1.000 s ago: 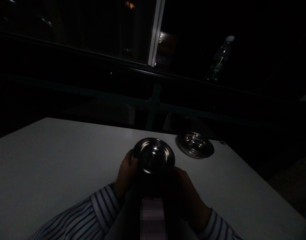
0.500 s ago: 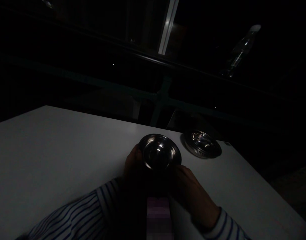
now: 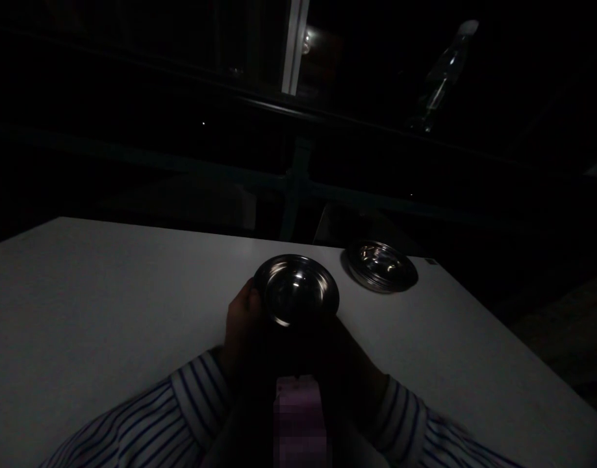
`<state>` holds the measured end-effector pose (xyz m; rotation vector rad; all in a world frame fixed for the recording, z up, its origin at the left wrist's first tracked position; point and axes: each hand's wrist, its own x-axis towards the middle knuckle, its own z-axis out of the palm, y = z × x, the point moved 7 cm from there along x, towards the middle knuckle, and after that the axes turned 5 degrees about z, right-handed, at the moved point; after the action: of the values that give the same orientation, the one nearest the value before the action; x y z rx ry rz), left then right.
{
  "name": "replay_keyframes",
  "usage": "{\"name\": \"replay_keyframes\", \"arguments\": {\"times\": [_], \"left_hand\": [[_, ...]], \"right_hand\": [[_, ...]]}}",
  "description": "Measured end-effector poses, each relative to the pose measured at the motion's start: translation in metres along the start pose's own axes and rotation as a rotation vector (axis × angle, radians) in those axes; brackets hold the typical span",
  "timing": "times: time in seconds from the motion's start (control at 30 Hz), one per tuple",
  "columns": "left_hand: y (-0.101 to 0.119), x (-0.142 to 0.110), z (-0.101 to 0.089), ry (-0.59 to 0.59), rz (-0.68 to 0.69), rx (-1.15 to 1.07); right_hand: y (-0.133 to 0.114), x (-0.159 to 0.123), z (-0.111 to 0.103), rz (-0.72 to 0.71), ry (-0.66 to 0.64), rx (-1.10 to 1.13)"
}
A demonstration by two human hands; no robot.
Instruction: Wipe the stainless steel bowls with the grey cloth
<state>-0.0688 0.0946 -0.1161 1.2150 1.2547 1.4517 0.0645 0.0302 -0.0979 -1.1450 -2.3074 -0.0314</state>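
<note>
A shiny stainless steel bowl [image 3: 297, 289] is tilted a little towards me over the white table, its inside showing. My left hand [image 3: 242, 318] is closed on its left rim, thumb near the edge. My right hand [image 3: 354, 354] reaches to the lower right side of the same bowl; its fingers are lost in deep shadow, but it appears to hold the bowl there. Farther right, a stack of similar metal bowls [image 3: 382, 266] rests near the table's far edge, apart from both hands.
The white table [image 3: 132, 292] ends at a far edge and a slanting right edge. Beyond stands a clear plastic bottle [image 3: 444, 78] in the dark, beside a pale upright bar [image 3: 294, 49]. A pinkish, pixelated patch [image 3: 301, 416] lies low between my forearms.
The view has shifted, so the table, bottle and stacked bowls sit farther left. The bowl stays between my hands. My right hand has slipped lower along its side, into shadow.
</note>
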Motion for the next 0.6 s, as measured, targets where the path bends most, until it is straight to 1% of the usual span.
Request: {"name": "replay_keyframes", "arguments": {"times": [0.03,0.07,0.13,0.2,0.3,0.4,0.43,0.5,0.57,0.6], "left_hand": [[-0.002,0.002,-0.002,0.012,0.012,0.043],[-0.003,0.003,-0.004,0.029,0.023,0.074],[-0.005,0.004,-0.008,0.062,0.04,0.12],[-0.004,0.003,-0.01,0.08,0.053,0.129],[-0.002,0.0,-0.01,0.086,0.057,0.141],[-0.002,-0.005,-0.011,0.1,0.005,0.155],[-0.001,-0.006,-0.011,0.102,0.009,0.152],[0.003,-0.007,-0.012,0.109,0.061,0.157],[0.005,-0.008,-0.013,0.115,0.08,0.171],[0.003,-0.009,-0.013,0.111,0.053,0.177]], "right_hand": [[-0.002,0.002,0.009,-0.012,0.002,-0.02],[-0.001,0.002,0.015,0.014,0.028,-0.048],[0.001,-0.001,0.02,0.027,0.055,-0.121],[0.003,-0.008,0.017,0.013,0.063,-0.168],[0.002,-0.01,0.005,-0.024,0.054,-0.186],[-0.012,0.003,-0.001,-0.08,0.035,-0.213],[-0.019,0.008,-0.002,-0.11,0.024,-0.225],[-0.032,0.016,-0.001,-0.171,0.013,-0.241],[-0.036,0.017,-0.002,-0.196,0.004,-0.24],[-0.034,0.015,-0.003,-0.185,0.004,-0.231]]}}
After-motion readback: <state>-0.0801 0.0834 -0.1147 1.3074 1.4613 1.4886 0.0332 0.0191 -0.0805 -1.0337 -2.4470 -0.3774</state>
